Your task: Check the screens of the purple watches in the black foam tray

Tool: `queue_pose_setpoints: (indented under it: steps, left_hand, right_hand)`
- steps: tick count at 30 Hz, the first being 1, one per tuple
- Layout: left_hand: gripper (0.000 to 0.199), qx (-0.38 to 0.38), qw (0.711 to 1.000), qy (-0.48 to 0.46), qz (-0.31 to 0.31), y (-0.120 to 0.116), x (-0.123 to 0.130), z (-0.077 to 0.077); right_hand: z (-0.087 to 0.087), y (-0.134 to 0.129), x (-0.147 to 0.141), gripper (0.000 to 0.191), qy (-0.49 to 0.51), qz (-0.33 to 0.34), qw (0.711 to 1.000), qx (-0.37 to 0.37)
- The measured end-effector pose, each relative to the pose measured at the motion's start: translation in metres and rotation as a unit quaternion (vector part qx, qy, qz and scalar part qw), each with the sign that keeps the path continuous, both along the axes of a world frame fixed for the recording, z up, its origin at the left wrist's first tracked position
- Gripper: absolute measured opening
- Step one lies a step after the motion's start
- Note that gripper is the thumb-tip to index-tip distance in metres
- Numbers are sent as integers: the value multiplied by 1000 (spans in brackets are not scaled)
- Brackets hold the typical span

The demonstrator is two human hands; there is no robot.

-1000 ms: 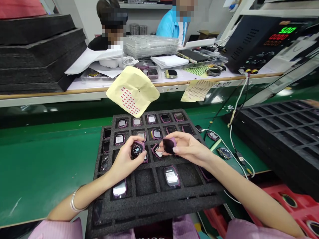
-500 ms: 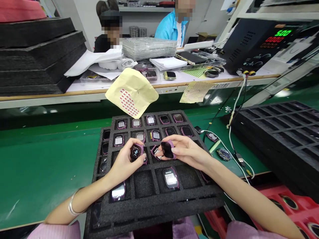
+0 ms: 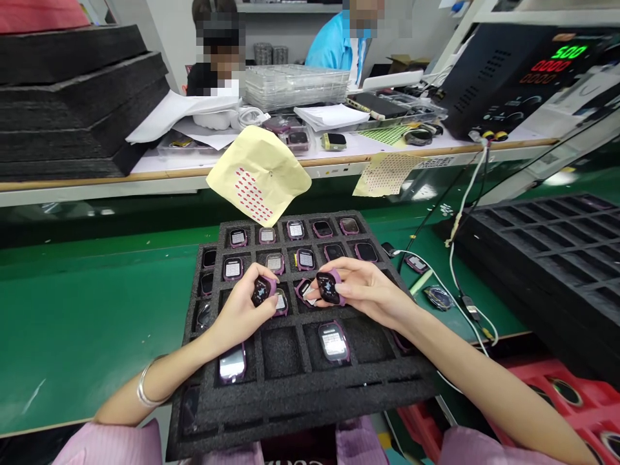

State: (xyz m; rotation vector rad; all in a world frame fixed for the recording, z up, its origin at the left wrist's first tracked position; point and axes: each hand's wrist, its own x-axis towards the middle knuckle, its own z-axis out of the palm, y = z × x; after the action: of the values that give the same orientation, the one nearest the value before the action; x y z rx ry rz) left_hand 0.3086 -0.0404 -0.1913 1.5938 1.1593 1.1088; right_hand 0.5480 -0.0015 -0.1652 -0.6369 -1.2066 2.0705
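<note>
Slips worry me: my left hand (image 3: 241,314) pinches one watch (image 3: 261,291), my right hand (image 3: 372,289) another watch (image 3: 328,288), by their edges; a looser pinch could drop either onto the tray (image 3: 310,389)

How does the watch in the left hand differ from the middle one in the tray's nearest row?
The held watch shows a bright figure on black; the tray watch shows mostly white. The held watch is gripped; the tray watch lies in its pocket. Both look purple-cased.

The green bench (image 3: 97,303) (glossy) bears black foam trays (image 3: 310,391) and a white cable (image 3: 436,276).
</note>
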Motion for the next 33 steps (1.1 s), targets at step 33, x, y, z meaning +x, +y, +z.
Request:
queue_pose_setpoints:
  steps: [33]
  left_hand:
    - [18, -17, 1000, -7, 8, 3, -1, 1]
  right_hand:
    - [4, -3, 1, 27, -50, -11, 999, 16]
